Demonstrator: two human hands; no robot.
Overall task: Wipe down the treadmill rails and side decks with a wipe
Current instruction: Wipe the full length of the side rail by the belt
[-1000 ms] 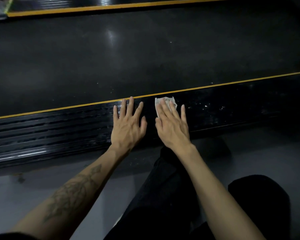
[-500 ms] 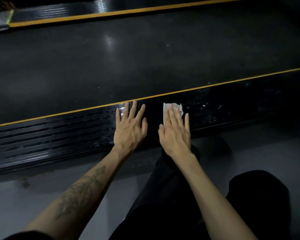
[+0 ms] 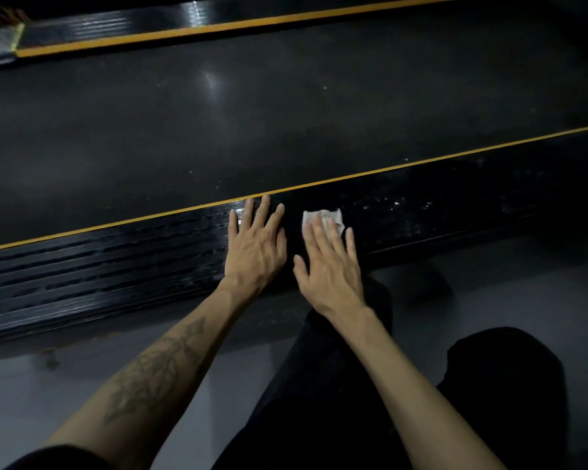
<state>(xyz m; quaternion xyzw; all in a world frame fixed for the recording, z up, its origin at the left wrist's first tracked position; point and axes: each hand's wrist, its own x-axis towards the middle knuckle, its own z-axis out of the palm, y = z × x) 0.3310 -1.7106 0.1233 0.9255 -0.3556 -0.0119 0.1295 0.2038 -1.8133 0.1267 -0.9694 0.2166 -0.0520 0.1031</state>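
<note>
Two hands lay flat on the near side deck [image 3: 116, 266] of the treadmill: the left hand [image 3: 257, 247] spread and bare, holding nothing, bracing beside the yellow stripe [image 3: 421, 162]; the right hand [image 3: 330, 266] with straight fingers pressing a crumpled white wipe [image 3: 323, 217] onto the glossy black surface. Only the fingertips covered the wipe, so a fast stroke could have let it bunch or slip free. Specks to the right might have been missed, and the ribbed grooves at left could have kept grime.
</note>
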